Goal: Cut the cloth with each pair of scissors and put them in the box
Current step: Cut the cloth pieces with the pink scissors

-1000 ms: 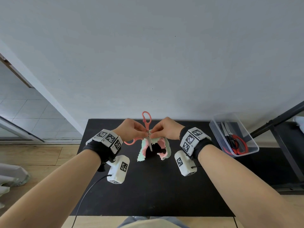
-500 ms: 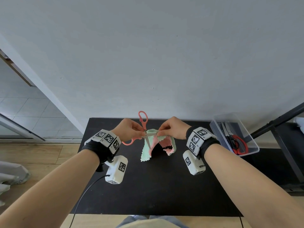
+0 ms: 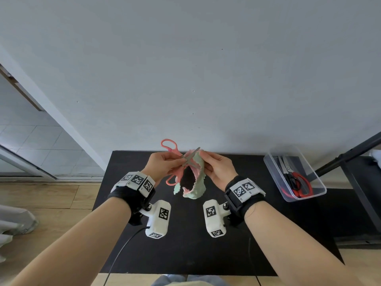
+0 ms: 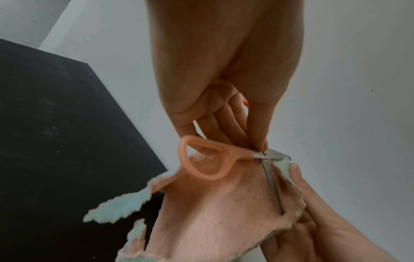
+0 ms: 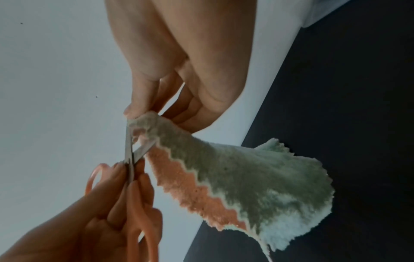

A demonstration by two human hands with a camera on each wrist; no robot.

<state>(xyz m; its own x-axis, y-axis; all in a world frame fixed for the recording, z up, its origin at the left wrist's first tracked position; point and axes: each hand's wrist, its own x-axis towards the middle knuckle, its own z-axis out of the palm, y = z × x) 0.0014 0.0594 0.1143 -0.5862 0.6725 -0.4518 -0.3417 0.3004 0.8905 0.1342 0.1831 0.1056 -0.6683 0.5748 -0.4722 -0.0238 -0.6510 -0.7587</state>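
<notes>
My left hand (image 3: 179, 160) grips the pink-handled scissors (image 3: 169, 145) near the pivot, held up over the black table (image 3: 185, 244). Their blades (image 3: 192, 155) stand apart around the top edge of the pink and mint cloth (image 3: 195, 187). My right hand (image 3: 204, 157) pinches that edge just right of the blades, and the rest of the cloth hangs free. In the left wrist view a handle loop (image 4: 202, 160) lies against the cloth (image 4: 212, 221) and one blade (image 4: 272, 184) runs along it. In the right wrist view the blades (image 5: 130, 147) fork beside the pinched cloth (image 5: 246, 177).
A clear plastic box (image 3: 270, 168) stands at the table's right back corner, holding red-handled scissors (image 3: 303, 186) and black-handled scissors (image 3: 292, 181). A grey wall rises behind the table. A dark frame (image 3: 350, 153) stands to the right of the box.
Both hands have lifted the cloth and scissors. The blades pointed down before; now they are spread wider, with one pointing up and to the right across the cloth's top edge.
</notes>
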